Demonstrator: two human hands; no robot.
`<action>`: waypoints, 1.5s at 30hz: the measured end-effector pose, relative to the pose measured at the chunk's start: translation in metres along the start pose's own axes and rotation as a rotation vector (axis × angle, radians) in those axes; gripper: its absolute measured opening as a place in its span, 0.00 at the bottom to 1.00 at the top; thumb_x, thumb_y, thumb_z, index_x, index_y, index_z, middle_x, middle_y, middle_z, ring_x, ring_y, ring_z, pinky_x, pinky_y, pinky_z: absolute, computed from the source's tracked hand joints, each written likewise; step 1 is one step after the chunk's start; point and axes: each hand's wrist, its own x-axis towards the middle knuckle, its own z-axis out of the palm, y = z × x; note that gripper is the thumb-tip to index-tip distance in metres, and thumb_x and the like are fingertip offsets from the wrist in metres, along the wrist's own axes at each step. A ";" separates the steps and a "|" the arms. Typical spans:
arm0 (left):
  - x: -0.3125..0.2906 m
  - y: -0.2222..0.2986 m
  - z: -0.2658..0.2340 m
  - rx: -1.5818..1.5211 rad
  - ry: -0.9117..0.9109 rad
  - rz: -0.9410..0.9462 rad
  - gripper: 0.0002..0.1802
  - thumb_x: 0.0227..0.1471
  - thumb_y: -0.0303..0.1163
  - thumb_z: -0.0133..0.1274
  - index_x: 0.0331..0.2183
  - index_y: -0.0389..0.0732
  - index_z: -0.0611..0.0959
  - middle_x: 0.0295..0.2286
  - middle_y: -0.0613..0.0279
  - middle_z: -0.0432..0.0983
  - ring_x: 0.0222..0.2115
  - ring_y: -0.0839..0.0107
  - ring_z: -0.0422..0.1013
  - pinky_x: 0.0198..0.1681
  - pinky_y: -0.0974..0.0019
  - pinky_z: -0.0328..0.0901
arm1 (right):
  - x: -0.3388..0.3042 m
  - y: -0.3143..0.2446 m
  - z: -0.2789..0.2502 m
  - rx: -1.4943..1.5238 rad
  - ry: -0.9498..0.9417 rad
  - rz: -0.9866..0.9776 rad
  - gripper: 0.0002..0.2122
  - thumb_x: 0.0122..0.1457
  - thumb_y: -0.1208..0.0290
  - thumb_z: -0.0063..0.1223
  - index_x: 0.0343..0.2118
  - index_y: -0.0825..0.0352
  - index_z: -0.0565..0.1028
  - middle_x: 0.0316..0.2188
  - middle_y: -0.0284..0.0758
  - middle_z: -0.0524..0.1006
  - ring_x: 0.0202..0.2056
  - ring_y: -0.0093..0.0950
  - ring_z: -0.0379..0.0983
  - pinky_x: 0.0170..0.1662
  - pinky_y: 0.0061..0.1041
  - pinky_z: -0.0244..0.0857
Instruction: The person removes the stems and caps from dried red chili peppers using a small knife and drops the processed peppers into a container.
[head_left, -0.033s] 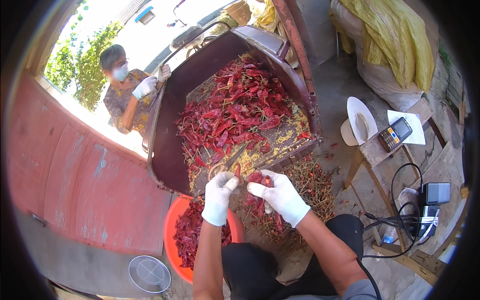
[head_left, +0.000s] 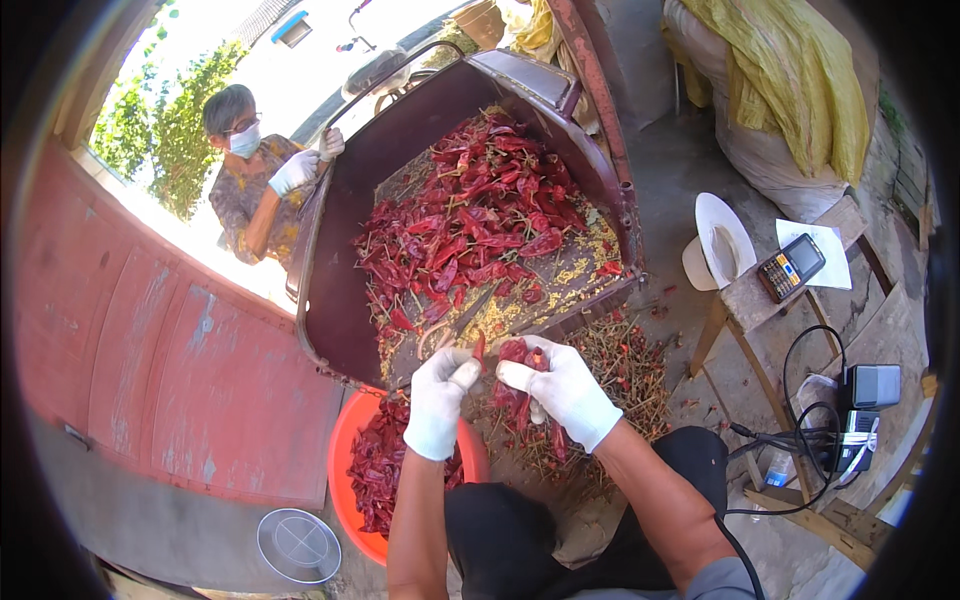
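Both my hands wear white gloves and meet in front of the cart's open edge. My left hand (head_left: 437, 400) is closed on a dried red chili pepper (head_left: 478, 349) that sticks up beyond the thumb. Just to its right, my right hand (head_left: 567, 393) grips a small bunch of dried chili peppers (head_left: 515, 352), some hanging below the fingers. Beyond them a large heap of dried red chilies (head_left: 480, 220) lies in the cart bed (head_left: 345, 250), among yellow seeds. An orange tub (head_left: 342, 470) of red chilies stands by my left forearm.
Chili stems (head_left: 630, 385) litter the ground under the cart edge. At right are a wooden bench (head_left: 752, 305) with a handheld device (head_left: 792, 268), a hat (head_left: 722, 245) and black cables (head_left: 800, 440). Another person (head_left: 262, 190) stands left of the cart; a round sieve (head_left: 299, 546) lies lower left.
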 end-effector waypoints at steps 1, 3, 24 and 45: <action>-0.013 -0.004 -0.003 0.028 0.012 0.062 0.07 0.56 0.26 0.56 0.38 0.35 0.81 0.30 0.67 0.77 0.27 0.79 0.70 0.34 0.73 0.66 | -0.001 0.004 0.003 -0.013 -0.012 -0.015 0.15 0.59 0.67 0.60 0.45 0.69 0.75 0.28 0.26 0.77 0.18 0.13 0.65 0.19 0.16 0.59; -0.035 0.008 0.005 0.068 0.010 0.140 0.08 0.57 0.25 0.55 0.40 0.34 0.81 0.31 0.67 0.77 0.30 0.79 0.71 0.36 0.72 0.67 | 0.000 0.010 0.007 -0.043 -0.028 -0.057 0.14 0.59 0.68 0.60 0.45 0.69 0.75 0.27 0.25 0.76 0.18 0.13 0.65 0.19 0.15 0.60; -0.055 -0.002 0.045 1.065 0.246 0.548 0.37 0.43 0.32 0.66 0.55 0.36 0.73 0.38 0.50 0.79 0.36 0.55 0.77 0.39 0.58 0.72 | 0.001 0.032 0.013 0.294 -0.133 0.033 0.15 0.64 0.62 0.52 0.51 0.60 0.70 0.39 0.30 0.75 0.37 0.20 0.71 0.40 0.26 0.68; -0.024 -0.043 -0.085 0.260 0.355 0.195 0.26 0.58 0.37 0.58 0.52 0.28 0.76 0.46 0.50 0.78 0.46 0.65 0.75 0.48 0.65 0.69 | 0.005 0.057 0.021 -0.131 -0.228 0.019 0.16 0.67 0.64 0.49 0.51 0.70 0.74 0.41 0.32 0.77 0.39 0.20 0.74 0.46 0.23 0.70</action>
